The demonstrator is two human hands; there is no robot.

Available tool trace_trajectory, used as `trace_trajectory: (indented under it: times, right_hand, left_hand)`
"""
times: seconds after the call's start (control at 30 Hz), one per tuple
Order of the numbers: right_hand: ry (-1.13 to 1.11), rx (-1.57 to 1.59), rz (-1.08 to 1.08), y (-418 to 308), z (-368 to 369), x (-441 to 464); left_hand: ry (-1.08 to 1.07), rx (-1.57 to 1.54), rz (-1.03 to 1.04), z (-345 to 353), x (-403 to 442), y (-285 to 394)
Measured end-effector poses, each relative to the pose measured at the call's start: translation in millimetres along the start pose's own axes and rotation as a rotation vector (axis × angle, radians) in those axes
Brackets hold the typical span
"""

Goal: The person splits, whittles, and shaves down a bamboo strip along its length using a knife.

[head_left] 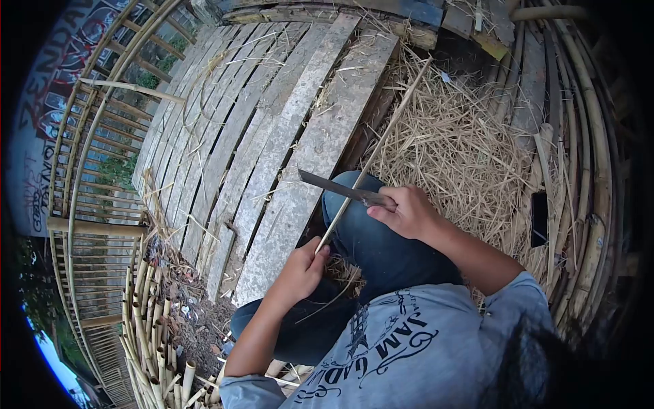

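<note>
A long thin bamboo strip (383, 145) slants from my lap up toward the far boards. My left hand (305, 269) is closed around its near end, close to my knees. In my right hand (403, 211) is a knife (335, 188) with a long dark blade, gripped by its handle. The blade points left and crosses the strip above my bent knee. From this angle I cannot tell whether the edge touches the strip.
Wooden planks (286, 150) form a platform ahead and left. Bamboo shavings (449, 150) cover the ground at right. A dark phone (539, 218) lies by long bamboo poles (591, 136). Cut bamboo pieces (153, 327) stand at lower left, beside a bamboo fence (102, 184).
</note>
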State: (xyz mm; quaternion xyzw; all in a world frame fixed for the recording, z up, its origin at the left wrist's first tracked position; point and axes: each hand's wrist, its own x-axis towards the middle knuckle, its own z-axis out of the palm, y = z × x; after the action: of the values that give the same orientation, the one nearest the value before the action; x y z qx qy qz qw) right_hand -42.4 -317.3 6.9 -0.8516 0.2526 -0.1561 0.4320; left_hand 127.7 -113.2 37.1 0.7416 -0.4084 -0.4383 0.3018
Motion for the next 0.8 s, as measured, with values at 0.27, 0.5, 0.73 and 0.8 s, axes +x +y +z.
trace_trajectory:
  times: [0.27,0.5,0.73,0.8]
  right_hand:
    - [-0.002,-0.17,-0.011,-13.2,4.9,4.0]
    - [-0.045,-0.257,0.026,-32.8,1.5,-4.2]
    - [-0.129,-0.308,0.058,-32.7,-4.5,-0.5]
    - [-0.084,-0.369,-0.007,-25.7,-2.7,3.7]
  left_hand:
    - [0.038,0.029,-0.018,0.0,-2.7,-12.2]
    - [0.075,-0.059,0.004,14.7,-7.5,-12.5]
    - [0.09,-0.059,0.044,17.7,-11.6,-8.8]
    - [0.085,-0.058,0.039,17.1,-10.4,-6.8]
